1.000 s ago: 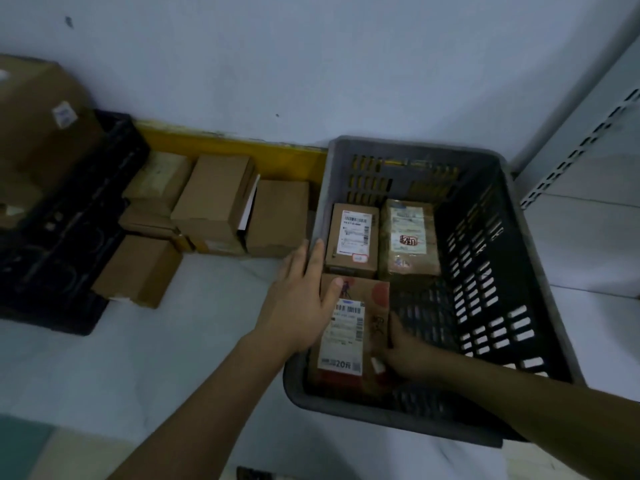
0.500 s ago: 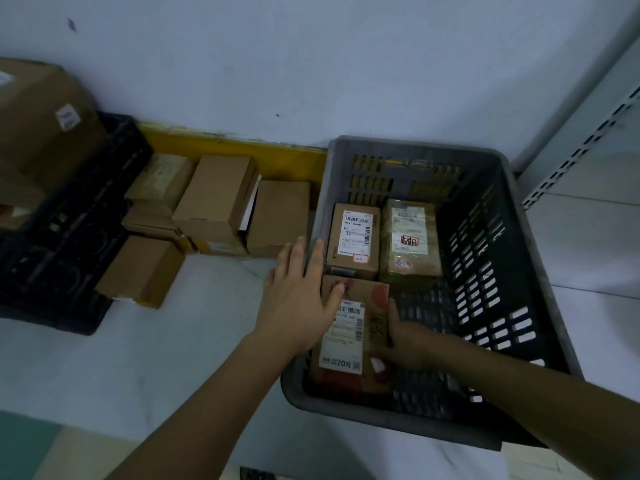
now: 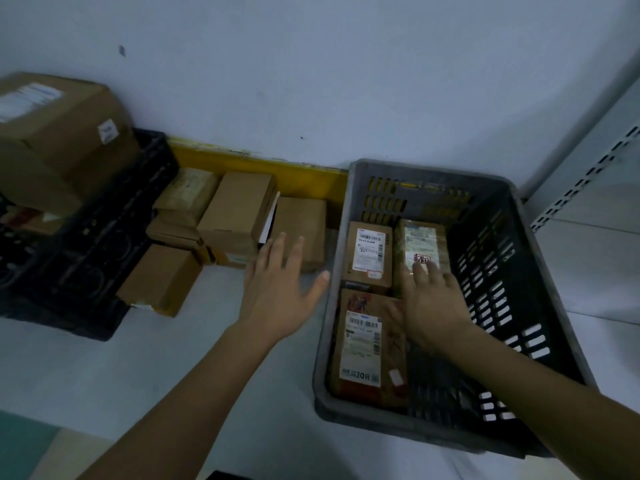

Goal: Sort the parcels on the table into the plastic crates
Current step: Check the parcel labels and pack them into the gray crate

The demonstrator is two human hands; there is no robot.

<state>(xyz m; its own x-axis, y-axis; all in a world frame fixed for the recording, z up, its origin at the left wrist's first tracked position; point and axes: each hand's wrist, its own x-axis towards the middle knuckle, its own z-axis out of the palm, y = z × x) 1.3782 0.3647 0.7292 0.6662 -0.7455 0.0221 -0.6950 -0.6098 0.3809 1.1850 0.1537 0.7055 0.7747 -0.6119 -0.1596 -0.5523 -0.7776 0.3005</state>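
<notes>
The tabletop (image 3: pixel 86 368) carries everything, and the grey crate (image 3: pixel 519 441) on it serves as the landmark. To the left of the grey crate, at the far edge of the view, a black crate (image 3: pixel 104 251) holds a large carton (image 3: pixel 59 140) that rises well above its rim. Between the two crates lies a cluster of about five brown parcels (image 3: pixel 239 216), unsorted, against the wall — this is the work left, as far as can be judged.

Inside the grey crate three parcels are already placed: a long labelled parcel (image 3: pixel 363 348) along its near left wall, and behind it a white-labelled box (image 3: pixel 369 254) beside a tape-wrapped box (image 3: pixel 420 244). The rest of the crate floor is bare, so there is room for more.

The left hand (image 3: pixel 277 292) hovers just left of the grey crate, fingers spread and straight, holding nothing, pointed toward the unsorted cluster. The right hand (image 3: pixel 429 303) is inside the grey crate, fingers loosely extended over the tape-wrapped box — it grips nothing. The sorting looks somewhat under half done.
</notes>
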